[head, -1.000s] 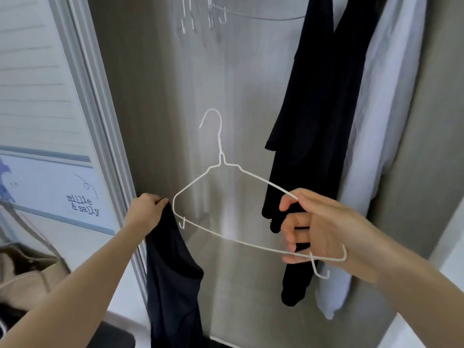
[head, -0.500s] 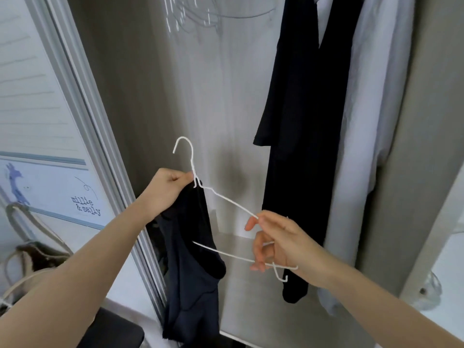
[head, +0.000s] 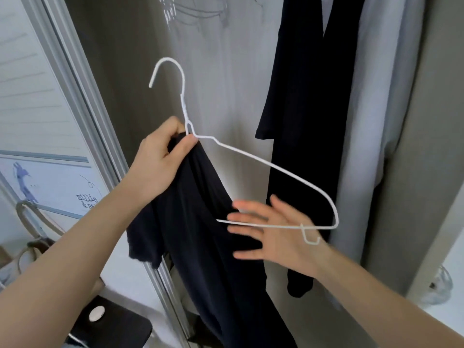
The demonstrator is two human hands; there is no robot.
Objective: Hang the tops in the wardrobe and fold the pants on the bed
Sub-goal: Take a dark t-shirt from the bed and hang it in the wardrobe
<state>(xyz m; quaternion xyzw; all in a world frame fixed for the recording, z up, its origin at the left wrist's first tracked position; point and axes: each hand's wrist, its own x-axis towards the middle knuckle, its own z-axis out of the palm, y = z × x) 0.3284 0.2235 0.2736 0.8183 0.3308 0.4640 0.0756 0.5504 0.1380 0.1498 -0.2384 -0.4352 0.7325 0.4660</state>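
Observation:
A white wire hanger (head: 271,165) is held up in front of the open wardrobe. My left hand (head: 160,159) pinches the hanger's neck together with the bunched top edge of a dark navy top (head: 200,242), which hangs down from that hand over the hanger's left half. My right hand (head: 276,232) is spread flat, fingers straight, behind the hanger's bottom bar and against the dark fabric. The hanger's right shoulder and small lower hook are bare.
A black garment (head: 301,121) and a pale grey shirt (head: 371,121) hang in the wardrobe at right. Empty wire hangers (head: 198,13) hang at the top. The sliding door frame (head: 82,91) stands at left, with a dark seat (head: 113,327) below.
My right hand let go of the hanger's right end and opened flat. My left hand now holds the hanger's neck with the top, raised higher, and the fabric covers more of the hanger's left side.

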